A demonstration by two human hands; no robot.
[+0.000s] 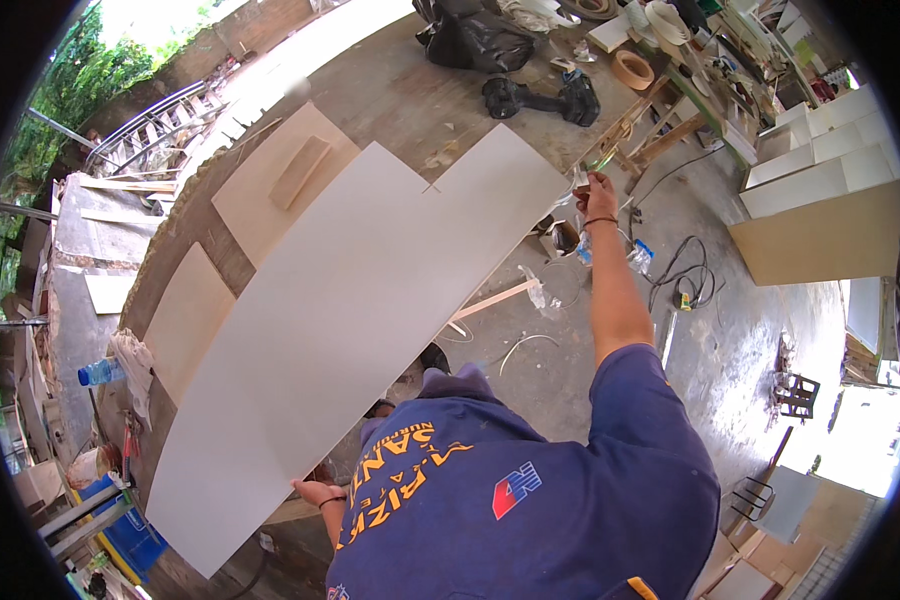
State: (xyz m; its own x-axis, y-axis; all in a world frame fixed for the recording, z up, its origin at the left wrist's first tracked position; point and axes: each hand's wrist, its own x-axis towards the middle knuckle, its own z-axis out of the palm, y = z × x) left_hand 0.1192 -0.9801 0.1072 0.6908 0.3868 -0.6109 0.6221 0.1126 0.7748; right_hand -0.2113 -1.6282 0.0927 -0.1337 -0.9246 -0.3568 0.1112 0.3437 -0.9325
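I hold a large white panel (350, 310) with a small notch in its far edge, tilted across the middle of the view. My left hand (315, 492) grips its near lower edge, close to my blue shirt. My right arm stretches out, and my right hand (597, 186) grips the panel's far right corner. A dark band sits on each wrist. Something small and greenish shows at the right fingertips; I cannot tell what it is.
Beige boards (280, 175) lie on the workbench under the panel, with a blue bottle (100, 372) to their left. A black bag (475, 40) and a black power tool (540, 100) lie on the concrete floor. Cables (685, 270) and white cabinet boxes (820, 160) are at the right.
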